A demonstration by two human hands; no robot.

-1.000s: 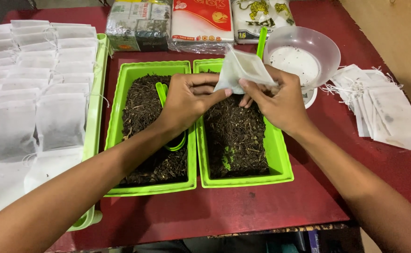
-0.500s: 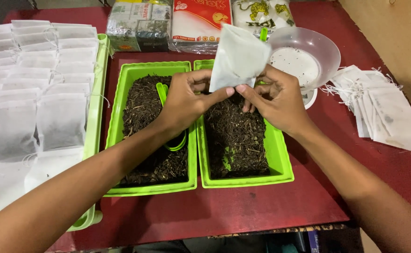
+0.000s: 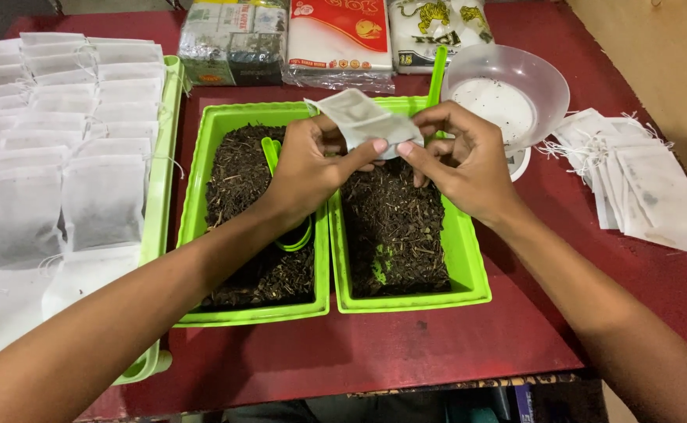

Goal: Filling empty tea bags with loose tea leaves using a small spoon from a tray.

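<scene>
Tea bag (image 3: 363,119) above leaf-filled green trays (image 3: 469,258)

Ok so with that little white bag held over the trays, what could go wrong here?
1. The white bag is pinched only at its edge between the left hand and right hand, so it could slip into the loose tea in the right green tray.
2. The right hand is close to the clear bowl, so a sideways move might knock it.
</scene>
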